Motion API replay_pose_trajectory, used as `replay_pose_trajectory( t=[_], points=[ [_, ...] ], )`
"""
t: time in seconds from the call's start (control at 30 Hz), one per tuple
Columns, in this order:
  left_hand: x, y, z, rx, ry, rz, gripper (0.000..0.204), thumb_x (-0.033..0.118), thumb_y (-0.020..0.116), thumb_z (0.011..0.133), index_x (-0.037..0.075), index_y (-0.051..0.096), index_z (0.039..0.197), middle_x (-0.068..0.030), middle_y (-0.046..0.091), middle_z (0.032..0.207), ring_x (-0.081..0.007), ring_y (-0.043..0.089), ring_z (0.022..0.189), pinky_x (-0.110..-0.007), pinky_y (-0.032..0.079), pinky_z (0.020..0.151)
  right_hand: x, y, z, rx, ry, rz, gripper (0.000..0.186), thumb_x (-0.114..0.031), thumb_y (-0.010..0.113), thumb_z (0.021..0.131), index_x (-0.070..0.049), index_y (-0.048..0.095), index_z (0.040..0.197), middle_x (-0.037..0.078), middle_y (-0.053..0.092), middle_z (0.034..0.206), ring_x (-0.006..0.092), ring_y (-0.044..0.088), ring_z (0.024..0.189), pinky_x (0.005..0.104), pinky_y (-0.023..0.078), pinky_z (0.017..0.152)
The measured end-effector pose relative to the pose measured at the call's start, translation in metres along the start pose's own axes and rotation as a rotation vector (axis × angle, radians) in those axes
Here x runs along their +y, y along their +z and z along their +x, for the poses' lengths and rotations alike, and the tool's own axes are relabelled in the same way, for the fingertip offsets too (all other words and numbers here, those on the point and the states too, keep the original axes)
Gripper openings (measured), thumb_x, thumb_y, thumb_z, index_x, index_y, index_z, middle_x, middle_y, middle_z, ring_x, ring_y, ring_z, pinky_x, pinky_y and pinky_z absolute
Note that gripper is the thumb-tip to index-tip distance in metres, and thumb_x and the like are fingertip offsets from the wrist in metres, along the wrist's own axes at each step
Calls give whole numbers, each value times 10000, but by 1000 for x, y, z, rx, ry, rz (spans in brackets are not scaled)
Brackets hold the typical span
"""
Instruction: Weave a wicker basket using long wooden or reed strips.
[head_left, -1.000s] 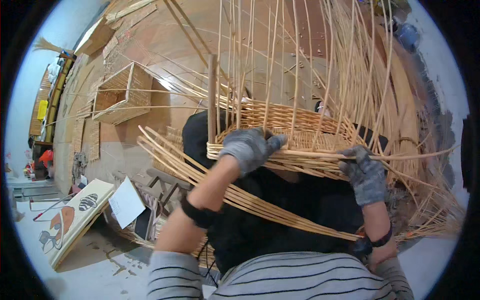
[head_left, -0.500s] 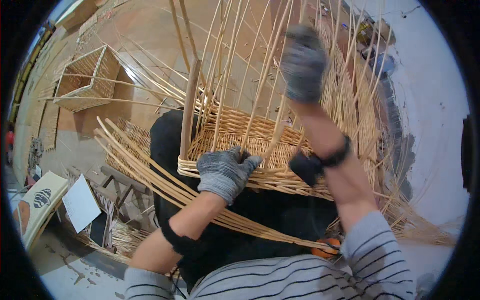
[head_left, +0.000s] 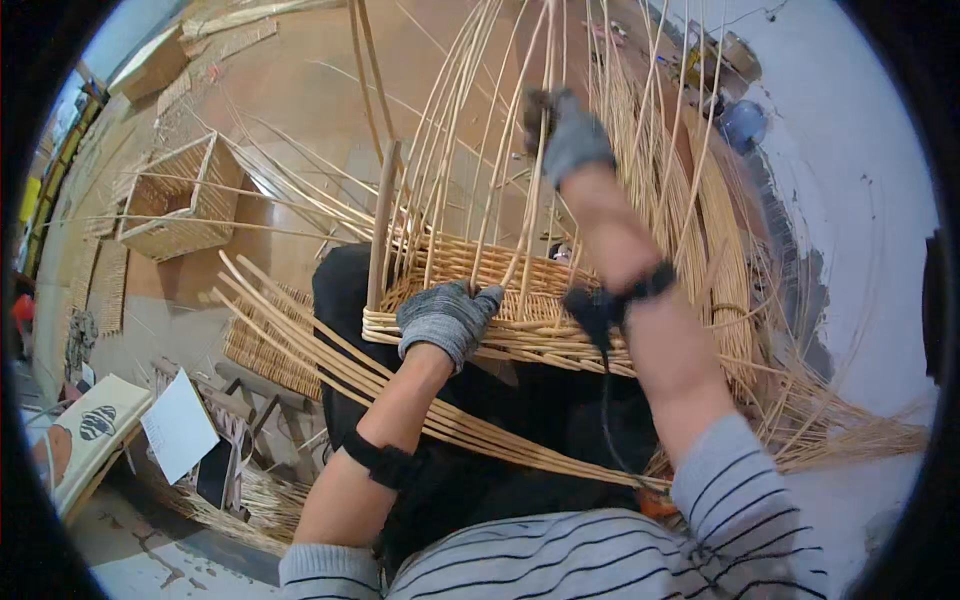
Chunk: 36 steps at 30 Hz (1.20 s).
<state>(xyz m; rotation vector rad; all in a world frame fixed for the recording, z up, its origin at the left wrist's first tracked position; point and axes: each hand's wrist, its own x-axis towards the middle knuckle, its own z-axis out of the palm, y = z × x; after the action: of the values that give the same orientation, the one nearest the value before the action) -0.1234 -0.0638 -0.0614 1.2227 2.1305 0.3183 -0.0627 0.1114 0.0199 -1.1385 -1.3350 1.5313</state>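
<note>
I had the part-woven wicker basket (head_left: 570, 350) lying across the black-clothed lap (head_left: 560, 415), which apparently served as its bench. The gloved left hand (head_left: 450, 318) was closed over the near rim (head_left: 382, 326), fingers bent around the weave, likely to steady it. The gloved right hand (head_left: 575, 130) was raised among the upright rods (head_left: 531, 215); blur hid its fingers, so I couldn't tell whether it gripped one. A thick wooden stake (head_left: 383, 225) stood at the left corner, perhaps bracing it. Loose rods (head_left: 500, 445) slanted over the lap, presumably placed within reach.
</note>
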Motion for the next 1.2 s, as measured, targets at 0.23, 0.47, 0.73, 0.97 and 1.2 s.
replay_pose_trajectory(
  t=[0.23,0.47,0.73,0.97,1.2],
  points=[
    [-2,-2,-1,-13,-33,-8,574,598,404,808,120,648,1011,-138,649,941,-319,599,928,-400,438,835,-26,-10,33,-82,-854,-298,415,-145,609,785,-64,500,1177,131,595,1029,224,601,871,337,517,735],
    [-14,-2,3,64,43,-75,579,637,455,774,115,670,901,-149,652,852,-325,611,842,-406,455,752,-51,-83,-20,-609,-441,44,277,-104,510,861,-32,476,1126,86,574,928,197,610,708,382,545,674],
    [-1,-3,-7,65,8,47,649,737,510,657,140,695,832,-138,664,853,-303,628,844,-376,463,750,70,-202,-93,204,-222,492,190,-182,535,876,-132,463,707,-2,446,569,153,504,541,372,538,608],
    [21,-10,-14,98,-106,105,809,795,486,606,75,682,920,-162,654,931,-303,624,903,-407,463,759,28,-121,-228,538,-151,654,124,-112,523,884,-63,496,773,30,473,613,180,530,581,359,537,717],
    [15,-9,4,38,-164,58,813,782,536,578,69,676,942,-153,657,937,-295,623,912,-395,469,766,-3,-93,-119,105,-383,-30,157,-146,441,913,-81,448,771,66,479,563,190,518,514,341,482,501]
  ],
)
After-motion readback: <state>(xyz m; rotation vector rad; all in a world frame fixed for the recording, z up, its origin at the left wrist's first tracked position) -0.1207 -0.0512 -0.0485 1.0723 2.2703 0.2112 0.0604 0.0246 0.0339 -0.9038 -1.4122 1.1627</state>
